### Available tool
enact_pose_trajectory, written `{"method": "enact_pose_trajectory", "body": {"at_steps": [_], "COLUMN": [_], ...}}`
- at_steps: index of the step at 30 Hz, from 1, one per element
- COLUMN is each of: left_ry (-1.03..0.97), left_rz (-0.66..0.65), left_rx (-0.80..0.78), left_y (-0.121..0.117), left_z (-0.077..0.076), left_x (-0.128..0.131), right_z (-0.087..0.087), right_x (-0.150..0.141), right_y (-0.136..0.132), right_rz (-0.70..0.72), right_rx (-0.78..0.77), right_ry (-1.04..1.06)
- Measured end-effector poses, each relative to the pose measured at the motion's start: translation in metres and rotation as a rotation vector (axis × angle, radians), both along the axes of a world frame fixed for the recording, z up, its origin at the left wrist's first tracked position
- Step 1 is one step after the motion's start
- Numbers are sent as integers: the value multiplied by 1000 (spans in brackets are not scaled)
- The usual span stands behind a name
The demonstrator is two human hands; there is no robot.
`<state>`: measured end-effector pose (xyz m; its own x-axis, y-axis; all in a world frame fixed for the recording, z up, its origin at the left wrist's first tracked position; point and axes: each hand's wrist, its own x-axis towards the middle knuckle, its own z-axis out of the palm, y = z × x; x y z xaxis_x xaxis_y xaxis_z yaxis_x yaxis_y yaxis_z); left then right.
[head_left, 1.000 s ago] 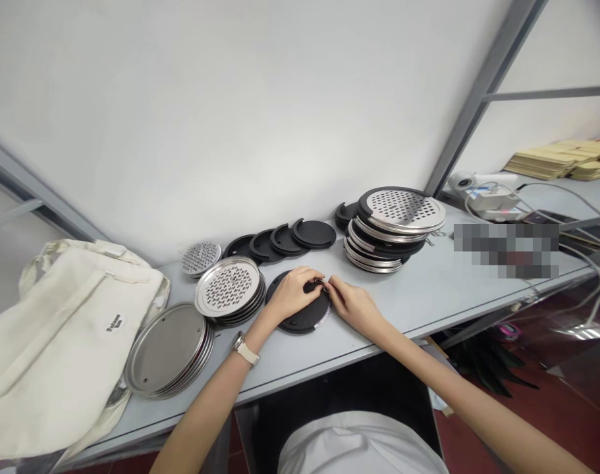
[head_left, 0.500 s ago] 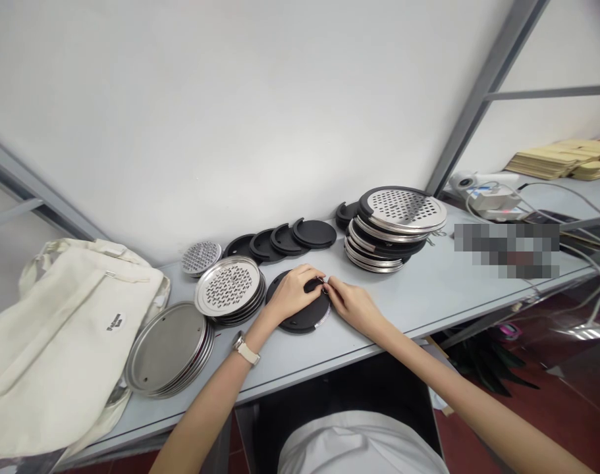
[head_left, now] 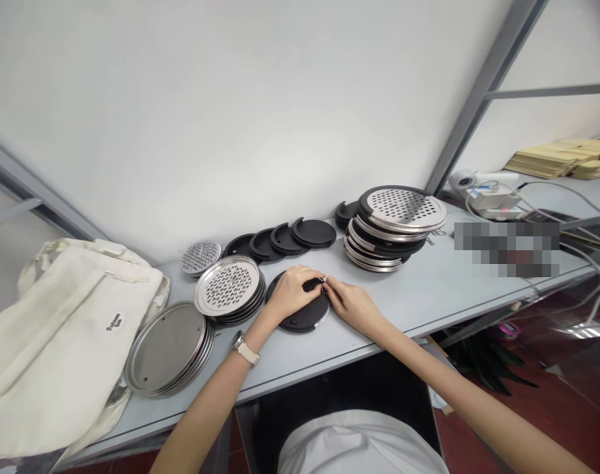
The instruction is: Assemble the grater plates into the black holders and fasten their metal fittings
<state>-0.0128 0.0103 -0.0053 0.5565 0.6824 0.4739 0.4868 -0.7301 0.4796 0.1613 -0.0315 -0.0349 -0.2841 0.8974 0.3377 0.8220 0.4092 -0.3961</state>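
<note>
A round black disc [head_left: 303,320] with a strip of metal along part of its edge lies flat on the table before me. My left hand [head_left: 296,289] rests over it, thumb and forefinger curled in toward the far right edge. Against that same edge my right hand [head_left: 348,303] pinches a small metal ring [head_left: 324,287], mostly covered by fingertips. Just left of the disc is a stack of metal grater plates [head_left: 230,286]. Flat round metal plates [head_left: 168,349] are piled nearer me.
Several black round holders [head_left: 314,234] overlap along the wall. A tall stack of graters in black holders [head_left: 398,210] stands right of them, and a small grater disc [head_left: 201,257] at left. A cream bag [head_left: 72,329] covers the table's left end. Cables and a white device [head_left: 494,201] lie right.
Both hands stay at the disc's edge, with only slight finger shifts around the small ring. Nothing else has visibly moved.
</note>
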Motion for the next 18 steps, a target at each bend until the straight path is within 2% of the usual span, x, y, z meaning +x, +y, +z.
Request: {"method": "enact_pose_trajectory", "body": {"at_steps": [11,18], "left_ry": [11,95], "left_rz": [16,-13], "left_rx": [11,34], "left_y": [0,-2], "left_z": [-1,2], "left_x": [1,1], "right_z": [-3,2], "right_x": [0,-1], "right_y": [2,1], "right_rz": [11,34], "right_rx": [-10,-21], "right_ry": [-3,31]}}
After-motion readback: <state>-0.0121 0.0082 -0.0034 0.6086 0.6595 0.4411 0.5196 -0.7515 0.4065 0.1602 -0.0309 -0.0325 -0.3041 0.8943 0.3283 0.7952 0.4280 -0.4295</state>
